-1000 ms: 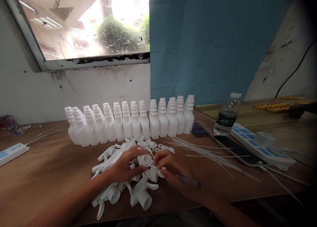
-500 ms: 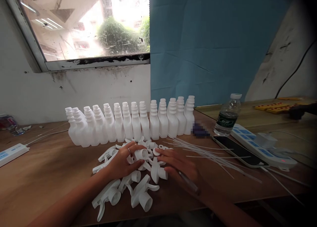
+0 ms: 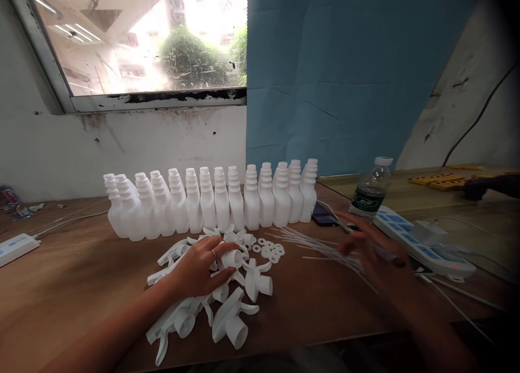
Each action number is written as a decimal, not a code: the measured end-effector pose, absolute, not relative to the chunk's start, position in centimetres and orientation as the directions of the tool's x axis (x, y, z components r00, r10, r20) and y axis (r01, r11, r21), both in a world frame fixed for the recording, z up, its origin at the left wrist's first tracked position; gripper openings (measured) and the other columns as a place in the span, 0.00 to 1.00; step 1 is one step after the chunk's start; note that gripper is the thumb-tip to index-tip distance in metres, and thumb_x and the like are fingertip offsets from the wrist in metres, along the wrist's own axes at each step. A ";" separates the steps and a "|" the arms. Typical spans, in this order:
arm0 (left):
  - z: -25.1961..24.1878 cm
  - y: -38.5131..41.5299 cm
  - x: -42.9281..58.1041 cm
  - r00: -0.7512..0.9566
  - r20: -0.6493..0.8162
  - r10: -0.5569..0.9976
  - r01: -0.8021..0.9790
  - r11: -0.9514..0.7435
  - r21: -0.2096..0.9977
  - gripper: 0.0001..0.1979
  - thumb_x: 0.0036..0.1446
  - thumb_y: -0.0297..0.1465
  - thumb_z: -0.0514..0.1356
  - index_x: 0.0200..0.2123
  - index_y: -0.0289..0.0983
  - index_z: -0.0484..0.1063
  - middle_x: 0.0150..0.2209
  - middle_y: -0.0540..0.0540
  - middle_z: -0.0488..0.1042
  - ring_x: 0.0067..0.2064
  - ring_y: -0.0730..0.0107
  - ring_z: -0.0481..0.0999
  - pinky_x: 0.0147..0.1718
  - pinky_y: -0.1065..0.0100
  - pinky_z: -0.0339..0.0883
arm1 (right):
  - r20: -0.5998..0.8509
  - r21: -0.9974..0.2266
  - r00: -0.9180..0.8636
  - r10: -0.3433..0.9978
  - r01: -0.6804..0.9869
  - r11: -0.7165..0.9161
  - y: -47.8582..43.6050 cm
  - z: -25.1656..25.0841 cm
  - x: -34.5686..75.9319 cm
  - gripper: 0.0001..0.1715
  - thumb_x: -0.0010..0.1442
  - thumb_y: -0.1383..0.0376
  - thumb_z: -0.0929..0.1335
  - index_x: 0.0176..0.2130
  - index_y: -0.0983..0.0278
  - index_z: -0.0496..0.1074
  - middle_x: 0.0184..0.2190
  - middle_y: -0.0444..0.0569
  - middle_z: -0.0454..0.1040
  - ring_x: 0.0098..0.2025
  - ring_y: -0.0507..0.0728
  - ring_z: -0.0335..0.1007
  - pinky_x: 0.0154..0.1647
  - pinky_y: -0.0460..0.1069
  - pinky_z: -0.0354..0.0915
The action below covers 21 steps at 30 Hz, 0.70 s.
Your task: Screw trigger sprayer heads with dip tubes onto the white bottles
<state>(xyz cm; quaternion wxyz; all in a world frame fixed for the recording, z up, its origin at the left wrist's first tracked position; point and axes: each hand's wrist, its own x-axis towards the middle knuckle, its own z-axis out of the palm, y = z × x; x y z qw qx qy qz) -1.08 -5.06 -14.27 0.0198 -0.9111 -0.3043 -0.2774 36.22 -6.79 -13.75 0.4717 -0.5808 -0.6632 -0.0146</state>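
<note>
My left hand [image 3: 197, 267] is closed around a white trigger spray head [image 3: 233, 258], its round collar facing right. Loose white spray heads [image 3: 234, 323] lie around and under that hand. Just right of the pile, small white ring washers [image 3: 268, 252] are scattered on the table. My right hand [image 3: 377, 264], smeared by motion, hovers over the right end of some thin white tubes [image 3: 309, 242]. A slim pen-like tool [image 3: 389, 255] lies across its fingers; blur hides its exact kind.
A row of white bottles [image 3: 208, 205] stands uncapped along the back. To the right are a water bottle [image 3: 369, 191], a power strip [image 3: 436, 258] with cables and a dark phone [image 3: 324, 214]. Another power strip [image 3: 18, 248] lies at the far left.
My right hand has moved right, from the washers to above the tubes, carrying the pen-like tool. The washers are now uncovered. My left hand stays on the spray head.
</note>
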 end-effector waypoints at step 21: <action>-15.3 -4.8 -0.5 0.755 0.468 0.460 0.549 -0.833 -0.067 0.17 0.62 0.38 0.56 0.52 0.37 0.66 0.36 0.42 0.70 0.35 0.60 0.71 0.36 0.59 0.66 | 0.290 -0.644 0.628 0.722 0.686 -0.338 -5.9 -12.4 47.0 0.13 0.62 0.55 0.66 0.33 0.61 0.71 0.28 0.56 0.79 0.36 0.60 0.74 0.36 0.53 0.61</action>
